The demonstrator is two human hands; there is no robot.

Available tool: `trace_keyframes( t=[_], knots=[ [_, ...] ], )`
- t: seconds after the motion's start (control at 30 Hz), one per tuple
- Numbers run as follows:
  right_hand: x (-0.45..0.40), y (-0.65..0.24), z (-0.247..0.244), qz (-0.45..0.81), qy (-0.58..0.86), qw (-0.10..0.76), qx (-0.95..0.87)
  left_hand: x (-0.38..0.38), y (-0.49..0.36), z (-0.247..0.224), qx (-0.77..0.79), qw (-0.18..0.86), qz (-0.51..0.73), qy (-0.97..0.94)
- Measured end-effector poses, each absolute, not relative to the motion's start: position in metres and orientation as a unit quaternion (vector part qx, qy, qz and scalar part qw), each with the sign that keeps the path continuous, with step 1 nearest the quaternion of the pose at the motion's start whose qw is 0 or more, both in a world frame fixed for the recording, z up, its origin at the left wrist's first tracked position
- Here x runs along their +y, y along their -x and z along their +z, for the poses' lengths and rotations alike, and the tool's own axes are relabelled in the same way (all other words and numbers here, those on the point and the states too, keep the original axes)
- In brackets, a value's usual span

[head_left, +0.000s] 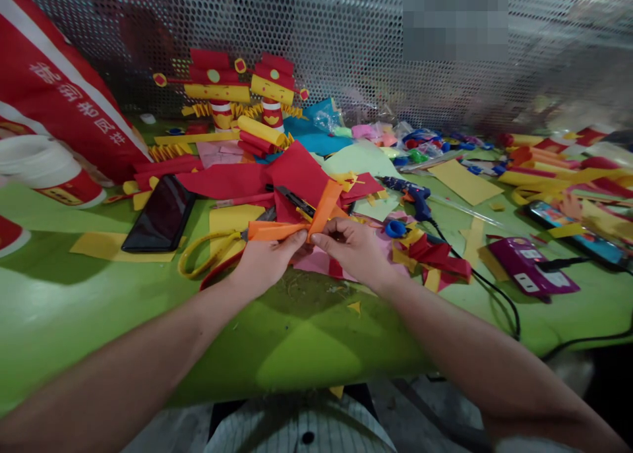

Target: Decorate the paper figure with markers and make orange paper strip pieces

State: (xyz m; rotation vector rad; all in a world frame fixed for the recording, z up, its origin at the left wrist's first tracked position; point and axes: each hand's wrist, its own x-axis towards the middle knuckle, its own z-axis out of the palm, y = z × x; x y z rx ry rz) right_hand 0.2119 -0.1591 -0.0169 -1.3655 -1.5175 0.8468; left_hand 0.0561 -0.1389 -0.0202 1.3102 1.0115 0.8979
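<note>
Two orange paper strips [325, 206] cross at a corner between my hands, one pointing left and the other up and away. My left hand [267, 258] pinches the strips near that corner, thumb on top. Close beside it, my right hand [353, 247] pinches the same corner with thumb and bent fingers. Yellow-handled scissors [210, 252] lie left of my left hand, partly under the strip. Behind the strips a black stapler-like tool [295, 201] rests on red paper [301, 169]. Pink paper [316, 262] lies beneath my hands.
A black phone [161, 215] lies on the left, near white-and-red paper cups [72, 182]. Two red-and-yellow paper figures [217, 87] stand behind. At right are a blue glue gun [413, 194] with its cord, a purple power strip [531, 268], another phone [568, 229] and paper scraps [435, 258].
</note>
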Motion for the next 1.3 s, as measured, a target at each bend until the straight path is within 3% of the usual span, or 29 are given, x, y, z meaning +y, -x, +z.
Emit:
trace_keyframes(
  t=[0.37,0.73,0.87,1.0,1.17,1.3],
  knots=[
    [-0.155,-0.211,-0.018,0.483,0.524,0.479,-0.513,-0.139,-0.052,-0.015,0.453,0.518,0.338,-0.642],
    [-0.159,-0.21,-0.011,0.633,0.434,0.484,-0.421,-0.136,-0.056,-0.012,0.35,0.616,0.356,-0.609],
    [-0.16,-0.213,-0.014,0.614,0.433,0.461,-0.472,-0.133,-0.053,-0.008,0.377,0.585,0.334,-0.636],
    [-0.161,-0.213,-0.019,0.501,0.495,0.47,-0.532,-0.135,-0.053,-0.006,0.399,0.489,0.308,-0.712],
    [-0.162,-0.205,-0.019,0.46,0.506,0.517,-0.514,-0.14,-0.057,-0.007,0.373,0.597,0.329,-0.629],
    [-0.161,-0.198,-0.019,0.523,0.462,0.561,-0.446,-0.142,-0.059,-0.008,0.371,0.614,0.362,-0.596]
  ],
)
